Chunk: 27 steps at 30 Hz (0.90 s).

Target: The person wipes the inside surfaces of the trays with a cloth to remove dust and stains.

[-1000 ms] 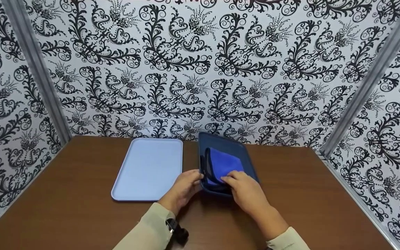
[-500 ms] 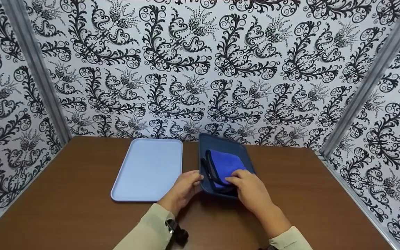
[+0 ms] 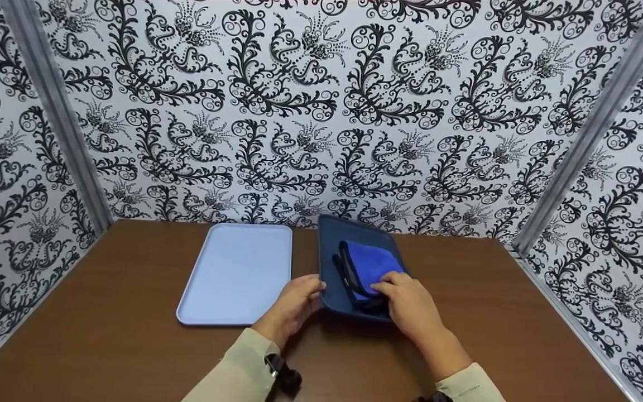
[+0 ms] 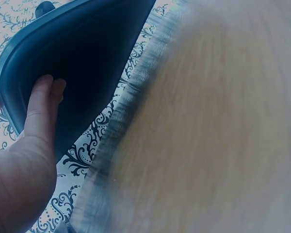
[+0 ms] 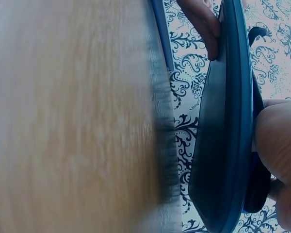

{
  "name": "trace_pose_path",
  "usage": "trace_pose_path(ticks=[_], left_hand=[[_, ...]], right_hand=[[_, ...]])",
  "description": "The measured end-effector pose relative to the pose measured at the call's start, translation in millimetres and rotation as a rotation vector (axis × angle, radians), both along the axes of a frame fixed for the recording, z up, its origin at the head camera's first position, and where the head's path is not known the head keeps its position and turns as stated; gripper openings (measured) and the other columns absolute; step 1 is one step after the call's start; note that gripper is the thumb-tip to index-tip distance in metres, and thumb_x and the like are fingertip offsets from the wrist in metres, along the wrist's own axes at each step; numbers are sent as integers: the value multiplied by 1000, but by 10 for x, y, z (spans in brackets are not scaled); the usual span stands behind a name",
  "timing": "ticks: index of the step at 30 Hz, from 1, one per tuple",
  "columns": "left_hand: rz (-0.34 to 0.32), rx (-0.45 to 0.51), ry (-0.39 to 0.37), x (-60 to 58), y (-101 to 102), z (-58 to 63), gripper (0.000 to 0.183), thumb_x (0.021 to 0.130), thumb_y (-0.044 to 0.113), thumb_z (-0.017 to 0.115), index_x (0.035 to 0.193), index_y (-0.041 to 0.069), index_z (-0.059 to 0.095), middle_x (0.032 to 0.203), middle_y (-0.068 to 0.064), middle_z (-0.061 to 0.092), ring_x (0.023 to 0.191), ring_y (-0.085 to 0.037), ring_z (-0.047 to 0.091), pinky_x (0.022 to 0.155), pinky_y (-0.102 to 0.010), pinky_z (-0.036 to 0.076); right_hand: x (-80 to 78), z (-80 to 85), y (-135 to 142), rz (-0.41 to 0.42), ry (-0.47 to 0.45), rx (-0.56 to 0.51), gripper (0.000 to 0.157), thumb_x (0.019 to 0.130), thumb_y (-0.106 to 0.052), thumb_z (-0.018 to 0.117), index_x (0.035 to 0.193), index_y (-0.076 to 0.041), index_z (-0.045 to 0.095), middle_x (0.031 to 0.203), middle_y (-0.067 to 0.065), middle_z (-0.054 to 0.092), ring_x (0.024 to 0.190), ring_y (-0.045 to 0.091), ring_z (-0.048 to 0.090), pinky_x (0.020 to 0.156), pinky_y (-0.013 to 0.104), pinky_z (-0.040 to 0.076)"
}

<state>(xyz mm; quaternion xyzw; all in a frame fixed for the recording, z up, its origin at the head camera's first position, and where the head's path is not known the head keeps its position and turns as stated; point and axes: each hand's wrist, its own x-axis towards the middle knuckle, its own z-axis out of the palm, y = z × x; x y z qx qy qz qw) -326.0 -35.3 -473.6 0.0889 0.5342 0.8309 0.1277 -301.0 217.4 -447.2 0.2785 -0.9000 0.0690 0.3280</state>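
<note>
A dark blue tray (image 3: 349, 230) is tilted, its left edge raised off the table. My left hand (image 3: 296, 301) grips that edge, with the thumb at the rim and, in the left wrist view, fingers (image 4: 40, 109) against the underside. On the tray lies a folded blue fabric item (image 3: 374, 263) with black edging; its exact kind is unclear. My right hand (image 3: 413, 307) pinches its near right part between thumb and fingers. In the right wrist view the tray hides most of the fabric, and a dark curled end (image 5: 257, 34) sticks out past the rim.
A light blue tray (image 3: 238, 273) lies flat on the brown table (image 3: 126, 312), left of the dark one. Behind stands a wall (image 3: 299, 111) with black floral patterns, joined by similar side walls at grey corner posts (image 3: 56, 111).
My right hand has shifted to the right, drawing the folded fabric along the dark tray away from its left edge. The left hand and the tray have barely moved.
</note>
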Motion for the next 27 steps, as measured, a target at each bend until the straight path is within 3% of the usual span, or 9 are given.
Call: trace_pose_path(ticks=[7, 11, 14, 16, 18, 20, 23, 27], left_hand=[[6, -4, -1, 12, 16, 4, 23, 89, 4, 57, 108, -4, 67, 89, 2, 69, 85, -8, 66, 83, -27, 59], [9, -8, -4, 15, 26, 1, 45, 90, 5, 55, 131, -15, 56, 94, 1, 69, 87, -8, 66, 83, -26, 58], [12, -7, -8, 13, 29, -4, 58, 90, 5, 54, 141, -18, 43, 92, 2, 65, 85, -6, 64, 80, -24, 57], [14, 0, -12, 3, 32, -5, 49, 90, 4, 54, 134, -13, 47, 88, 4, 61, 82, -5, 62, 78, -23, 57], [14, 9, -11, -11, 36, -2, 25, 89, 3, 54, 113, -5, 56, 81, 6, 58, 77, -4, 59, 76, -24, 57], [12, 17, -8, -26, 39, 3, 4, 89, 2, 54, 92, 5, 54, 75, 8, 54, 73, -4, 56, 74, -24, 56], [9, 20, -8, -35, 38, 6, 20, 89, 1, 55, 77, 14, 46, 68, 10, 45, 68, -4, 49, 72, -24, 53], [5, 20, -6, -26, 34, 5, 22, 89, 1, 55, 74, 14, 46, 67, 10, 45, 68, -4, 49, 71, -24, 53]], right_hand=[[-1, -15, 48, -44, -22, -8, 36, 82, 9, 68, 104, -16, 82, 101, 4, 71, 93, 29, 68, 79, 45, 58], [-3, -26, 62, -86, -43, -7, 36, 82, 9, 68, 105, -16, 82, 101, 4, 71, 95, 29, 68, 80, 47, 58], [2, -34, 62, -117, -48, -4, 37, 81, 9, 69, 105, -17, 82, 101, 3, 71, 96, 28, 69, 79, 48, 58], [5, -38, 59, -134, -45, -3, 37, 81, 9, 70, 104, -17, 82, 100, 2, 71, 95, 27, 69, 78, 47, 58], [6, -36, 54, -142, -44, -15, 36, 81, 9, 70, 104, -17, 82, 99, 2, 71, 94, 27, 69, 78, 47, 58], [9, -30, 45, -153, -51, -23, 36, 82, 8, 69, 104, -17, 82, 99, 2, 71, 94, 27, 69, 78, 47, 58], [17, -15, 28, -172, -78, -35, 36, 83, 9, 67, 104, -16, 82, 99, 3, 71, 94, 27, 69, 78, 47, 59], [31, 1, 4, -193, -106, -43, 35, 85, 9, 65, 104, -15, 82, 99, 4, 72, 95, 29, 70, 78, 48, 59]])
